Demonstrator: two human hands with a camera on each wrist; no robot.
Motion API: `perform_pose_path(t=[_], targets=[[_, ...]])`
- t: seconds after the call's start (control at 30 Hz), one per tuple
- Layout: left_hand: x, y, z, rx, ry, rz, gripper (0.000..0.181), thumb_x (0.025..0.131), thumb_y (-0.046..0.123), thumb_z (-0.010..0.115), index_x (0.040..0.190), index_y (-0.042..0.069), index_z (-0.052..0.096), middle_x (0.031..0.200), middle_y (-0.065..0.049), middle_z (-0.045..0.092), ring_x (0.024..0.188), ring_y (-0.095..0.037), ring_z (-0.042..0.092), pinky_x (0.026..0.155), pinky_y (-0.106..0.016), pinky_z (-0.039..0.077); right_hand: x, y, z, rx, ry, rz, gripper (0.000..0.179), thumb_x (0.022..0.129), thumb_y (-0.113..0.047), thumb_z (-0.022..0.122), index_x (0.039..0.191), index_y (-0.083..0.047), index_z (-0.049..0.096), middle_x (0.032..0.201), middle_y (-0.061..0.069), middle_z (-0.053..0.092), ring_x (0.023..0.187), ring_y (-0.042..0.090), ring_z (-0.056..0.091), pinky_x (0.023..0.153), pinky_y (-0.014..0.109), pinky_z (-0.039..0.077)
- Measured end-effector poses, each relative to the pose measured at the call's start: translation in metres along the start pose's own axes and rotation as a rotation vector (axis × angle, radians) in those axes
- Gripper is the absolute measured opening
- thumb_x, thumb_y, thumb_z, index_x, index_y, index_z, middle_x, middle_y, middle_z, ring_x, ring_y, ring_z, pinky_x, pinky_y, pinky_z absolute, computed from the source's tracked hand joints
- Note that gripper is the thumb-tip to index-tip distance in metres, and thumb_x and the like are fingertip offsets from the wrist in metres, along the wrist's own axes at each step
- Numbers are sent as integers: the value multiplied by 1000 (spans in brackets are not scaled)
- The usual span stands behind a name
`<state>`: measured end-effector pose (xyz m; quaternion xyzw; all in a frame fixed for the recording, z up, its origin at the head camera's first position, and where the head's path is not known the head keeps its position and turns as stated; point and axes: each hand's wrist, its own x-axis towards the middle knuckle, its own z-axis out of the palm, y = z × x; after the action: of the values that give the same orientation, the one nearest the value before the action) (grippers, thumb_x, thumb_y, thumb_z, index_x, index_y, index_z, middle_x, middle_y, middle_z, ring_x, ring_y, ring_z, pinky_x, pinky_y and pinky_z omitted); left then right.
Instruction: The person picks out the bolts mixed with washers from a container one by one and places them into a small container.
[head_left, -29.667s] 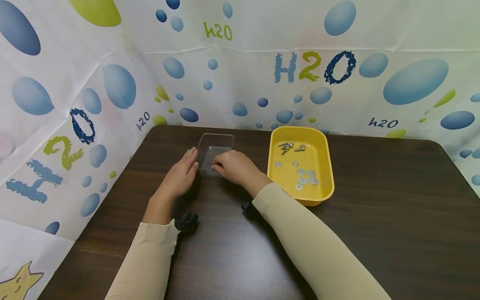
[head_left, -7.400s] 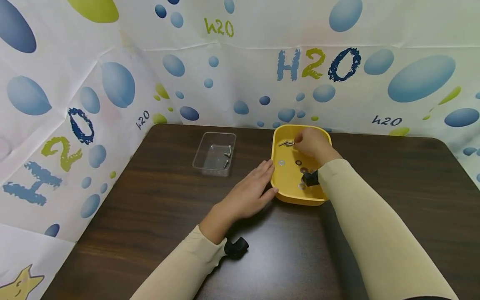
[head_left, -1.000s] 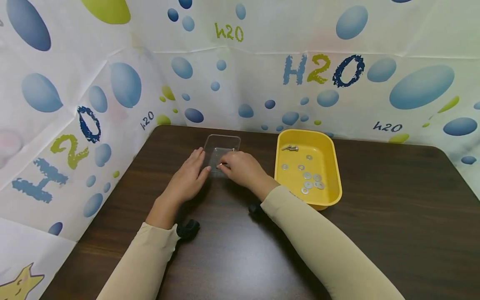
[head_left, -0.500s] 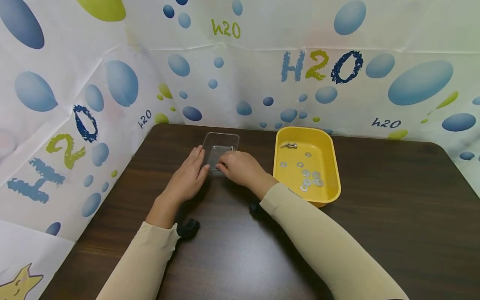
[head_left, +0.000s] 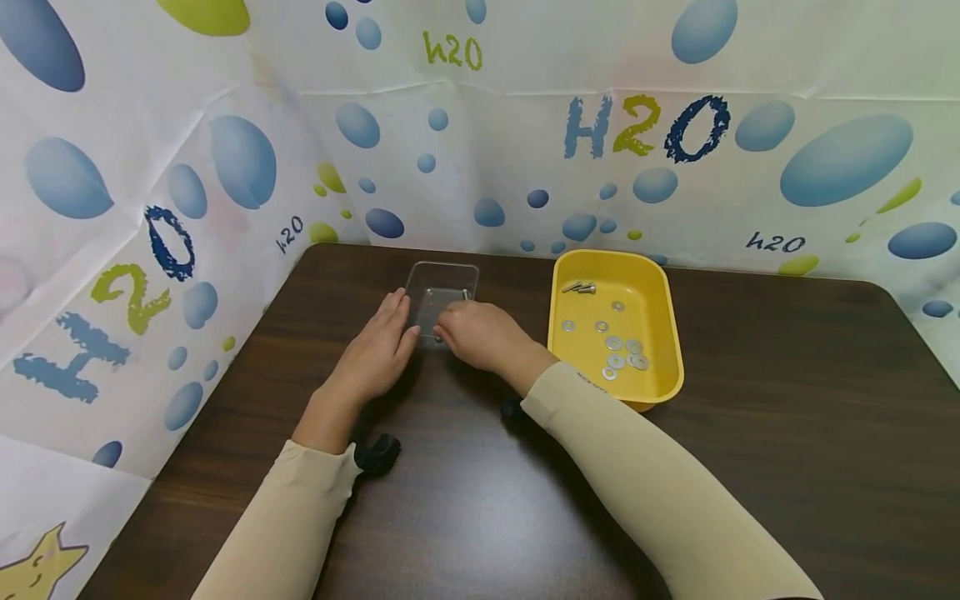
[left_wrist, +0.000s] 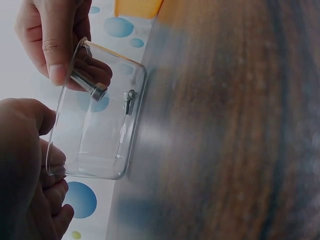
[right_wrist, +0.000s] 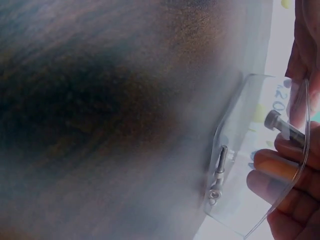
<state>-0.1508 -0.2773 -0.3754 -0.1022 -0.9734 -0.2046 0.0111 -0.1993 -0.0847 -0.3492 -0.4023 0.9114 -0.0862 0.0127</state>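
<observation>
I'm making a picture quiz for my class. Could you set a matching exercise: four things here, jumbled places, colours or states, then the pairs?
1. Left hand
2. Right hand
3. Washers
4. Tabletop

A. dark brown
B. in the yellow tray
C. pinching a bolt
D. at the left side of the clear box

Pairs: 1-D, 2-C, 3-B, 4-A

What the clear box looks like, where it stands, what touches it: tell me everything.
The clear box is see-through, apparently plastic, rectangular with rounded corners, a thin rim and an open top. It stands upright on the dark table, left of the yellow tray. Loose bolts lie on its floor; their count is unclear. The left hand lies against its left side; the right hand holds another bolt inside it.
</observation>
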Motion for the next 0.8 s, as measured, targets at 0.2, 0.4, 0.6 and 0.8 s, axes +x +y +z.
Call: perform_pose_path(t=[0.2, 0.4, 0.6, 0.8], targets=[[-1, 0, 0, 2, -8, -5, 62, 106, 33, 36, 154, -3, 23, 165, -15, 13, 152, -32, 11, 121, -52, 19, 1, -1, -2, -9, -40, 0, 33, 104, -31, 47, 118, -11, 70, 113, 4, 70, 101, 19, 67, 94, 36, 54], [0, 1, -1, 4, -16, -6, 62, 106, 34, 36, 155, -3, 22, 165, -14, 13, 153, -32, 11, 121, -52, 19, 1, 0, -3, -14, -49, 4, 34, 105, -31, 47, 120, -12, 70, 115, 4, 70, 103, 19, 66, 96, 36, 54], [1, 1, -2, -6, -25, -11, 63, 107, 35, 35, 155, -2, 21, 165, -14, 10, 153, -30, 8, 121, -52, 17, 0, 0, -5, -10, -51, 4, 34, 105, -31, 47, 119, -11, 70, 113, 4, 70, 101, 19, 66, 95, 35, 54], [1, 1, -2, -17, -18, -5, 62, 106, 34, 35, 154, -3, 22, 165, -16, 12, 153, -32, 10, 121, -53, 18, -1, -1, -5, -5, -34, 1, 33, 105, -31, 47, 118, -11, 70, 111, 4, 69, 98, 18, 66, 93, 35, 55]])
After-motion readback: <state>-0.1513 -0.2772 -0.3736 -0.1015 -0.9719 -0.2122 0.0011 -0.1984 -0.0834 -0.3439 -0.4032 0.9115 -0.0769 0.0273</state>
